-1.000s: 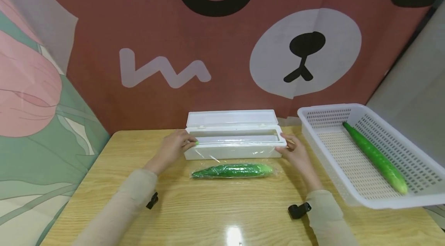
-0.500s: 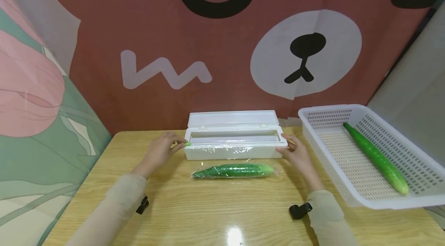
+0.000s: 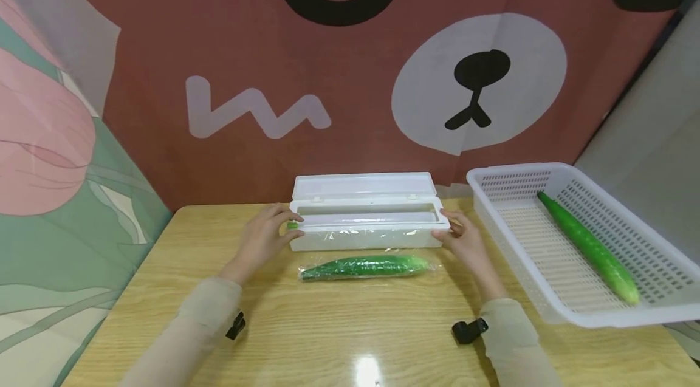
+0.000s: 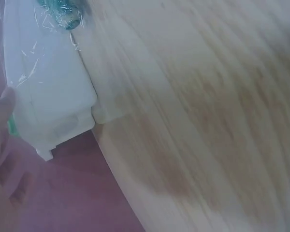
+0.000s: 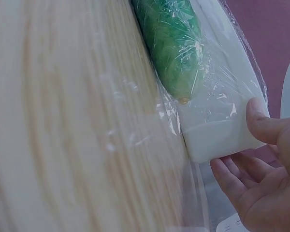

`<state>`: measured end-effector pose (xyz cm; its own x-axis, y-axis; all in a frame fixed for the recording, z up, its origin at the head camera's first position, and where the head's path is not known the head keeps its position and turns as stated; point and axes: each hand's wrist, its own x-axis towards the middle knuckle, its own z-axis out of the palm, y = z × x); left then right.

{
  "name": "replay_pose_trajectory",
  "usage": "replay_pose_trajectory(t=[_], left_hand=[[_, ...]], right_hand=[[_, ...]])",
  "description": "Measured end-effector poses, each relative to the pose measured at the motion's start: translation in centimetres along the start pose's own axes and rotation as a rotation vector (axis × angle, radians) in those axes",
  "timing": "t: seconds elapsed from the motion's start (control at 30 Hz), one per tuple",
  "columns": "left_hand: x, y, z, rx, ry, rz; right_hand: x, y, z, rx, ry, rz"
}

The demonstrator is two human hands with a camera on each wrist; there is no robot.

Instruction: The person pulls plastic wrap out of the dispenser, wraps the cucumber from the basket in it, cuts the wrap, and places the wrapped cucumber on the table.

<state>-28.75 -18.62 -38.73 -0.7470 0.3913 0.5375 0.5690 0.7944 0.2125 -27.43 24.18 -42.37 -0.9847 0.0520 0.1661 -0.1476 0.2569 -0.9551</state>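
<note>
A wood-grain tabletop (image 3: 339, 338) runs back to a reddish-brown wall hanging (image 3: 246, 22) printed with a cartoon face; a white perforated basket (image 3: 590, 319) at its right side holds an unwrapped green cucumber (image 3: 590, 248). Near the tabletop's far edge sits a long white box (image 3: 366, 240), its lid (image 3: 364, 185) raised, clear film gleaming over its front. Just before it, parallel, lies a wrapped cucumber (image 3: 366, 267), dark green paling toward its right end, untouched by either hand. The left hand (image 3: 261, 238) curves thumb and forefinger round the box's left end, a green slider (image 3: 292, 226) between; the right hand (image 3: 465, 240) grips the opposite end.
</note>
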Motion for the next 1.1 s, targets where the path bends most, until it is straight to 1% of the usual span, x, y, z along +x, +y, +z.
replay_pose_trajectory(t=[0.1,0.2,0.37,0.5,0.57,0.7,0.83,0.97,1.1], left_hand=[[0.2,0.1,0.3,-0.012,0.011,-0.005],[0.0,0.0,0.5,-0.018,0.025,-0.015],[-0.2,0.0,0.6,-0.015,0.06,-0.014],[-0.4,0.2,0.6,-0.018,0.072,0.009],[-0.5,0.2,0.6,-0.018,0.069,0.016],[-1.0,0.5,0.2,-0.021,0.06,0.022],[-1.5,0.9,-0.2,-0.025,0.043,0.036],[-1.9,1.2,-0.6,-0.051,0.016,0.046],[-2.5,1.5,-1.1,-0.087,-0.039,0.039]], right_hand=[[0.0,0.1,-0.1,0.004,-0.005,-0.002],[0.1,0.1,-0.1,0.003,-0.007,-0.011],[-0.2,-0.2,-0.2,-0.066,-0.009,-0.023],[-0.7,-0.8,-0.2,-0.096,-0.016,-0.039],[-1.0,-1.1,-0.3,-0.11,-0.014,-0.031],[-1.6,-1.4,-0.5,-0.182,0.004,0.001],[-2.2,-1.5,-0.5,-0.26,0.038,-0.005],[-2.7,-1.5,-0.5,-0.283,0.052,-0.055],[-3.2,-1.8,-0.5,-0.294,0.024,-0.129]])
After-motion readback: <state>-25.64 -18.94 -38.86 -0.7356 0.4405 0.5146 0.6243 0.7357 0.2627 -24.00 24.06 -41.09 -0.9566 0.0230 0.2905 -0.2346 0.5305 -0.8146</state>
